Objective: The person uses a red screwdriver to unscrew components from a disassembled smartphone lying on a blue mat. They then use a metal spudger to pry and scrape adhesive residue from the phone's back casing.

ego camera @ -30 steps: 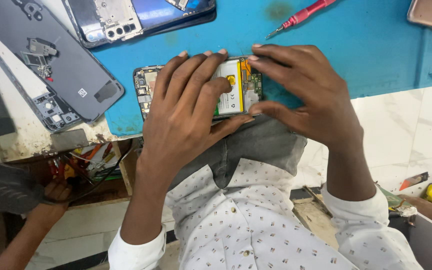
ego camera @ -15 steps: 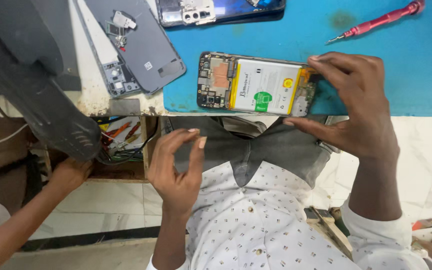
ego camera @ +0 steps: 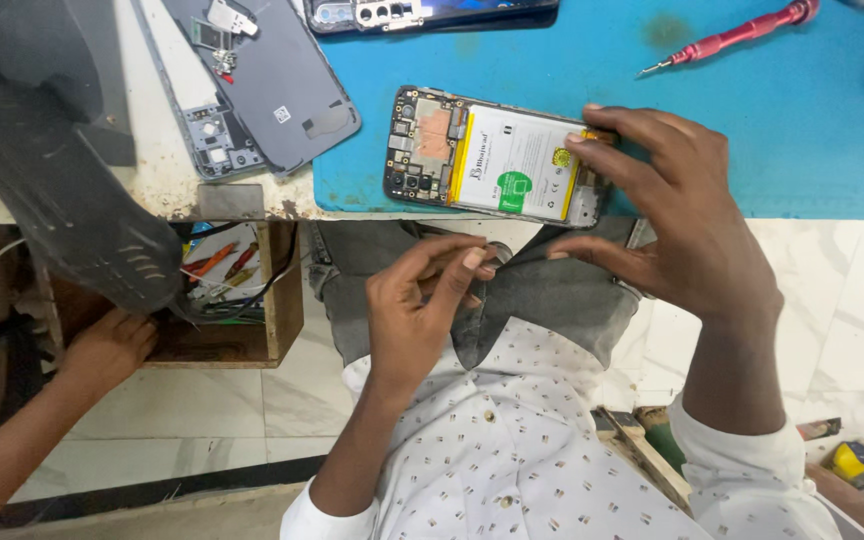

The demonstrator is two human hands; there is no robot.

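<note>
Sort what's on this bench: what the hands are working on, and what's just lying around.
In hand:
opened phone, steadied by right hand
left hand, fingers pinched, off the phone

Lying about:
red screwdriver
grey back cover
second phone
tool drawer

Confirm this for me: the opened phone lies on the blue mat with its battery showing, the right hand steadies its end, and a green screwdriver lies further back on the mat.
One detail is off: the screwdriver is red, not green, as the head view shows. The rest holds: the opened phone lies on the blue mat, battery showing, and the right hand steadies its end.
</note>
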